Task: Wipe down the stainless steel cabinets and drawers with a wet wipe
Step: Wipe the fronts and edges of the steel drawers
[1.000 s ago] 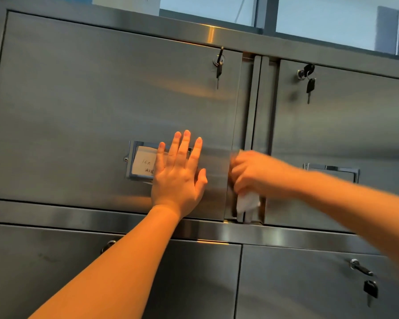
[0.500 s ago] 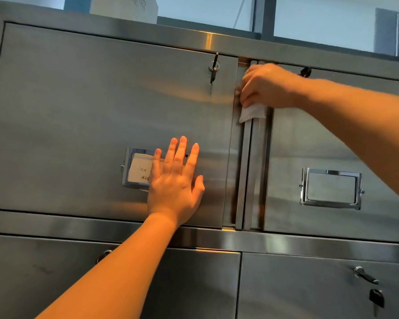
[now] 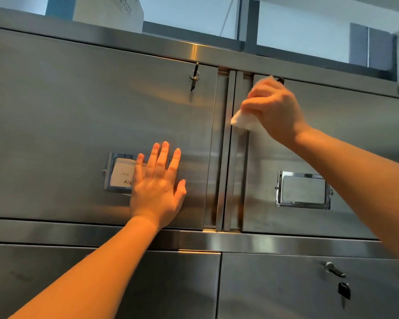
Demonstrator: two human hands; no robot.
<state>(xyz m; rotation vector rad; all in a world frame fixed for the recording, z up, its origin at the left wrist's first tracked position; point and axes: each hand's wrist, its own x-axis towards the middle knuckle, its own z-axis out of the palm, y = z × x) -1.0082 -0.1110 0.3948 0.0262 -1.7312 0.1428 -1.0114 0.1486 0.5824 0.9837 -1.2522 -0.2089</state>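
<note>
Brushed stainless steel everywhere: two upper doors side by side, two lower ones beneath. Left hand point(image 3: 158, 187) spread flat against the left door point(image 3: 78, 125), fingers point(image 3: 162, 155) straight and released, covering the right end of a label holder point(image 3: 121, 173) with a handwritten card in it; apparently bracing, nothing grasped. Right hand point(image 3: 273, 109) up near the top left corner of the right door point(image 3: 355, 143), fingers curled and grasping a crumpled white wet wipe point(image 3: 242, 120), which pokes out below and left of the knuckles. Just left of those fingers, the vertical seam point(image 3: 232, 157) between the two doors, a narrow upright strip whose long axis runs straight down from wipe level to the horizontal rail point(image 3: 286, 244) below. Wipe close against or just beside that strip; actual contact hard to tell through motion blur. Right hand clearly the nearer one to the seam and to the unwiped right door; left hand well apart, lower and to the left. Likely step: wiping along the seam or across onto the right door's face. Below and right of the wipe, an empty label holder point(image 3: 303, 189). A key point(image 3: 194, 77) hanging in the left door's lock, up and left of the right fingers; worth steering clear of.
</note>
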